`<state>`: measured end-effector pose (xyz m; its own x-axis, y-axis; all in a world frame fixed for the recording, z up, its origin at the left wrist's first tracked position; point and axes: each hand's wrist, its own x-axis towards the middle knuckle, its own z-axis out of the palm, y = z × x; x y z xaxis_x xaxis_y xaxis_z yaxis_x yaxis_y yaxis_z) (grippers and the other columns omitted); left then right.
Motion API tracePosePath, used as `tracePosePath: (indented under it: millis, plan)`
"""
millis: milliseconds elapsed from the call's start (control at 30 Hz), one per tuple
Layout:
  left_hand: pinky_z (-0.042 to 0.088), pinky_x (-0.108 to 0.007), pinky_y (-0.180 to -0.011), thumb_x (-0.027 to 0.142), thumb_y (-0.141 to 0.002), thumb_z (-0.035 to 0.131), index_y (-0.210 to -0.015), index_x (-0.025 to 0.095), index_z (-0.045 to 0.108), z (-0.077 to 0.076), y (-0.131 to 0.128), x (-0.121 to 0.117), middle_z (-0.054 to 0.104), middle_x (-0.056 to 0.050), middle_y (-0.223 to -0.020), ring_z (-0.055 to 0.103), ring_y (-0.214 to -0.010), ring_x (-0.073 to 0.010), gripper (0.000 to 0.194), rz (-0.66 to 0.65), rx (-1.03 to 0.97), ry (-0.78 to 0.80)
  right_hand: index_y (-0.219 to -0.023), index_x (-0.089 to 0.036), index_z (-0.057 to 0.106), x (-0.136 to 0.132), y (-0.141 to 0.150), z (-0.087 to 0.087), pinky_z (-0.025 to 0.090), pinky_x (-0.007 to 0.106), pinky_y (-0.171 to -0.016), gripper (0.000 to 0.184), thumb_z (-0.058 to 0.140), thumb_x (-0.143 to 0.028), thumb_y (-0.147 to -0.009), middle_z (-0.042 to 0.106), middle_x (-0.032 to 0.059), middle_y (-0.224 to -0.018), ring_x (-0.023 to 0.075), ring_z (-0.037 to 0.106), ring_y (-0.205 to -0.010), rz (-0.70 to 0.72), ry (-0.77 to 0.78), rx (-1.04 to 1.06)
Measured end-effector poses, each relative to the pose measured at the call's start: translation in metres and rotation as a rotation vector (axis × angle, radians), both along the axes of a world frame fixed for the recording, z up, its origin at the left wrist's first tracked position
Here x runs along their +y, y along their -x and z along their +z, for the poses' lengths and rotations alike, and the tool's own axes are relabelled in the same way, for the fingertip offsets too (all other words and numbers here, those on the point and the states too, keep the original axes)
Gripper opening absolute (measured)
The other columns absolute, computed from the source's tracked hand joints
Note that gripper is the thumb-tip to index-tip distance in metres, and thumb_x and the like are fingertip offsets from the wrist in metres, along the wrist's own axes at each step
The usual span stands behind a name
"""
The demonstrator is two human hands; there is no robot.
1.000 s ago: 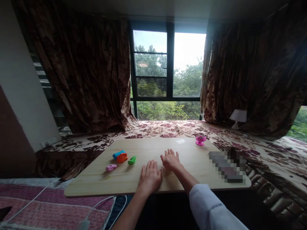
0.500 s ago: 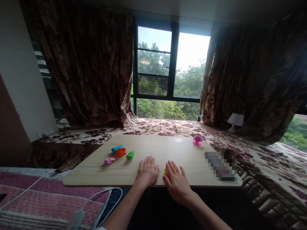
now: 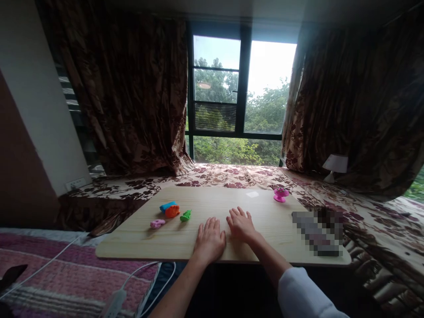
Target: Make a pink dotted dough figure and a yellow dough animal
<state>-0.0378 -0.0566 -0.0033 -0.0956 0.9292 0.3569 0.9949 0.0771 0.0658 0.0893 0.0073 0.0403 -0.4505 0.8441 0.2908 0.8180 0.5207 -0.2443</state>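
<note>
My left hand [image 3: 210,240] lies palm down on the pale wooden table [image 3: 195,198] near its front edge, with the fingers stretched out. To its right and slightly farther forward, my right hand [image 3: 241,224] is also palm down, fingers extended and slightly apart. Whatever is beneath the right palm is hidden. Left of my hands stand a small green piece [image 3: 186,215], an orange lump [image 3: 172,211] touching a blue lump [image 3: 167,206], and a pink piece [image 3: 157,224]; they look like modelling clay.
A bright pink mushroom-like piece [image 3: 281,194] stands at the table's back right. A blurred-out dark object [image 3: 318,236] lies by the right edge. Beyond are a patterned cloth ledge [image 3: 228,174], a white lamp [image 3: 335,163] and a window. A white cable [image 3: 139,267] hangs at lower left.
My right hand slid back toward me, showing a yellow piece under it half a second ago, then forward again; the yellow is now out of sight. My left hand stays on the table.
</note>
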Motion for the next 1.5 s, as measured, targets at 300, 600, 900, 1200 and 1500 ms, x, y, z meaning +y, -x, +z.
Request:
tracePosePath:
  millis: [300,600,900,1200,1500]
  plan:
    - [0.016,-0.046,-0.107,0.037,-0.089,0.031,-0.131,0.011,0.040,0.002,-0.002,-0.003,0.040,-0.013,-0.141,0.030,-0.131,-0.0232,0.051,-0.006,-0.036,-0.015,-0.143,-0.023,0.019,-0.089,-0.052,-0.020,0.005,0.044,-0.110,0.053,0.021,-0.044,-0.095,0.017,-0.0004,-0.150,0.0190,0.010,-0.138,0.107,0.044,-0.070]
    - [0.015,-0.043,-0.108,0.039,-0.089,0.023,-0.133,0.014,0.039,0.000,0.000,-0.001,0.038,-0.011,-0.143,0.027,-0.133,-0.0216,0.054,0.004,-0.001,0.013,-0.118,-0.016,0.051,0.020,0.018,0.005,0.045,0.045,-0.087,0.033,0.053,-0.031,-0.088,0.052,0.0083,-0.122,0.0227,0.055,-0.104,-0.055,0.012,-0.013]
    - [0.018,-0.045,-0.108,0.039,-0.091,0.031,-0.131,0.014,0.041,0.000,0.001,-0.001,0.041,-0.013,-0.140,0.030,-0.131,-0.0229,0.049,-0.012,-0.024,-0.025,-0.139,-0.018,0.032,-0.050,-0.025,-0.007,0.014,0.045,-0.110,0.049,0.028,-0.040,-0.095,0.030,0.0066,-0.146,0.0218,0.021,-0.135,0.042,0.062,-0.069]
    - [0.030,-0.054,-0.100,0.038,-0.086,0.049,-0.123,0.018,0.047,0.002,-0.002,-0.002,0.045,-0.010,-0.134,0.042,-0.121,-0.0268,0.042,-0.012,-0.012,-0.080,-0.141,-0.016,0.028,-0.076,-0.036,-0.013,0.011,0.045,-0.110,0.053,0.024,-0.042,-0.095,0.023,0.0084,-0.148,0.0230,0.016,-0.137,0.034,0.069,-0.066]
    - [0.016,-0.043,-0.108,0.039,-0.089,0.024,-0.133,0.013,0.040,-0.001,0.001,0.000,0.039,-0.012,-0.142,0.028,-0.133,-0.0222,0.053,0.004,-0.008,0.005,-0.117,-0.016,0.051,0.023,0.024,0.013,0.048,0.042,-0.083,0.032,0.053,-0.030,-0.089,0.054,0.0079,-0.118,0.0210,0.057,-0.099,-0.077,0.012,-0.001]
